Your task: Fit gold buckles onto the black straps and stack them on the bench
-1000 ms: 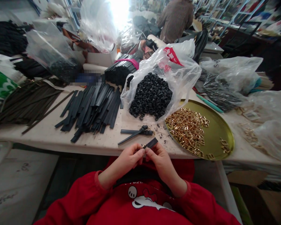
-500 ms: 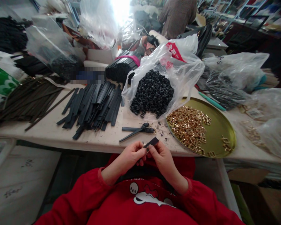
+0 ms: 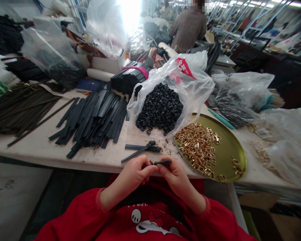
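- Black flat strap (image 3: 165, 162) with a small gold-coloured metal fitting (image 3: 152, 163) at its left end: it is held in front of the body, at the near edge of the pale worktop (image 3: 27, 149).
- The left hand (image 3: 136, 170) has its fingers pinched at the fitting end; the right hand (image 3: 174, 171) has its fingers gripping the strap itself. The thumbs nearly meet.
- Just beyond the hands, black assembled strap pieces (image 3: 136, 147) lie crossed on the worktop.
- To the right, a round, shallow, gold-coloured tray (image 3: 228, 142) bears a heap of shiny gold-coloured metal fittings (image 3: 198, 147) on its left side, with a few apart near its right rim.
- Beside the tray, a translucent white plastic bag with red print (image 3: 197, 95) gapes toward the person, full of small black rings (image 3: 160, 108); a few sit at its mouth.
- Left of that bag lies a loose pile of black flat strips (image 3: 95, 120); farther left, a spread of dark brown strips (image 3: 20, 113).
- At far right, a clear plastic bag (image 3: 291, 154) lies by more pale gold-coloured pieces (image 3: 262, 152); whether they are inside is unclear.
- Behind the tray, another clear bag (image 3: 251, 80) holds dark, thin items.
- At back left, an upright clear bag (image 3: 47, 43) has dark contents in its bottom, too blurred to identify.
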### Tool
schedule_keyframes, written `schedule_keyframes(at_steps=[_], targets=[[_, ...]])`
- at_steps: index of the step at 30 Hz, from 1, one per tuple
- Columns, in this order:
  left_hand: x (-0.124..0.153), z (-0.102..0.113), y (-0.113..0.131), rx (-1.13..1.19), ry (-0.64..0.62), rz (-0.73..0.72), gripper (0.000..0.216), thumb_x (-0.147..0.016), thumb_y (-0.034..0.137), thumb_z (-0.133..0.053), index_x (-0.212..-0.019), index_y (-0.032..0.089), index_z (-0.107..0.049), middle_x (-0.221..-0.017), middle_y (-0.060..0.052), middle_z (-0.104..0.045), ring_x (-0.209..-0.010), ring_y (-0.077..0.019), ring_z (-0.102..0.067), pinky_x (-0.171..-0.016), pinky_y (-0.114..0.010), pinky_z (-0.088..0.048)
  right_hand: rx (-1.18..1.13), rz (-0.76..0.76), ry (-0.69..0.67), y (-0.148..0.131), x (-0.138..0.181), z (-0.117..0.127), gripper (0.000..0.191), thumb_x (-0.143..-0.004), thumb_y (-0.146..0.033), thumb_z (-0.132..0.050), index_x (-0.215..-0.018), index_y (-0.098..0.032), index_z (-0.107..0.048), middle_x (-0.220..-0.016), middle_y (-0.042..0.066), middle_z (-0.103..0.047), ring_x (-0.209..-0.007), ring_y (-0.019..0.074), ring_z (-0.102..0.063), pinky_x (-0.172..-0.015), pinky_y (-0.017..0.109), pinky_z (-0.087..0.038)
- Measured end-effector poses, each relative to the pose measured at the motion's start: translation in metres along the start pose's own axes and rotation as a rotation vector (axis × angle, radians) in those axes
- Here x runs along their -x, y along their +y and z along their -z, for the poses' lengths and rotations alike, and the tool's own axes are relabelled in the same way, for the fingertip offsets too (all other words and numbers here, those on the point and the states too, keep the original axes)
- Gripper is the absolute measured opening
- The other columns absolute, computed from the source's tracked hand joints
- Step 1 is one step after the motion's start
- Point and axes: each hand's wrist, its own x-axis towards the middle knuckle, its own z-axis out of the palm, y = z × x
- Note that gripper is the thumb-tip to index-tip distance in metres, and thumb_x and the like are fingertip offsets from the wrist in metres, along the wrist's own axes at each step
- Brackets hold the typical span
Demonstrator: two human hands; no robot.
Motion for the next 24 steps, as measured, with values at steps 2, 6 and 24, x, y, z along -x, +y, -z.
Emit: schedule_keyframes(at_steps=[2,6,24], targets=[[-0.009,0.002,-0.002,0.019,0.027,-0.011,0.025,-0.075,0.04,-0.057,-0.073,0.018,-0.047,-0.05,0.007,-0.051,-0.045,-0.0079,-0.047,-0.044,-0.019,-0.035,-0.028,0.006,-0.133,-0.001,-0.011,0.009,0.029,-0.087,-0.044,-0.041,-0.078,-0.019,-0.054,-0.066,0.0,-0.054,-0.062,0.0131,-0.051,-0.058,0.025,-0.04],[-0.028,0.005,-0.007,0.108,0.021,-0.057,0.029,-0.078,0.034,-0.052,-0.102,0.017,-0.047,-0.058,0.006,-0.055,-0.05,-0.0092,-0.052,-0.048,-0.019,-0.04,0.248,0.072,-0.203,0.01,-0.056,0.035,0.045,-0.093,-0.042,-0.023,-0.079,-0.017,-0.059,-0.071,0.004,-0.059,-0.067,0.0153,-0.055,-0.061,0.026,-0.041],[-0.028,0.003,0.001,0.16,0.203,-0.088,0.024,-0.082,0.041,-0.045,-0.079,0.018,-0.05,-0.049,0.008,-0.045,-0.04,-0.006,-0.038,-0.04,-0.017,-0.03,-0.338,-0.257,-0.094,0.006,-0.073,0.028,0.024,-0.075,-0.042,-0.059,-0.074,-0.018,-0.054,-0.069,-0.001,-0.056,-0.063,0.0124,-0.052,-0.064,0.027,-0.042]])
